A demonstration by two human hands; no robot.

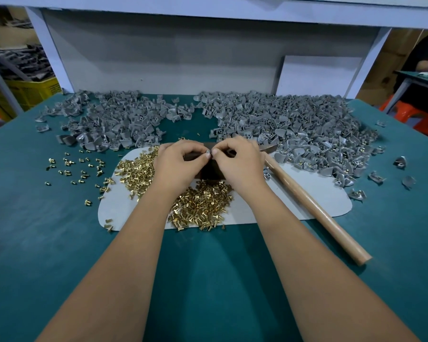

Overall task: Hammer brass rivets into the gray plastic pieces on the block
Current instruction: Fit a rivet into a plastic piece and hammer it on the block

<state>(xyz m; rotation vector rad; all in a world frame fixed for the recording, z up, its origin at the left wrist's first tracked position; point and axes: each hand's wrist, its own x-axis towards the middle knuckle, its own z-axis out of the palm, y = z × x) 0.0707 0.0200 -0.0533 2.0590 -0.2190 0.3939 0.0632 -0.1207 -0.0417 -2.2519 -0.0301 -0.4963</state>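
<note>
My left hand (179,160) and my right hand (239,161) meet fingertip to fingertip over the dark block (211,170), which they mostly hide. Together they pinch one small gray plastic piece (208,152) between thumbs and forefingers. Whether a rivet is in it I cannot tell. A heap of brass rivets (203,206) lies on the white mat (307,201) below the hands, and another heap of rivets (137,169) lies to the left of them. The wooden-handled hammer (314,206) lies on the mat to the right, touched by neither hand.
Two large heaps of gray plastic pieces spread across the back of the teal table (35,218), the left heap (114,119) and the right heap (302,127). Loose rivets (77,166) are scattered left of the mat. A white panel (316,75) leans at the back right.
</note>
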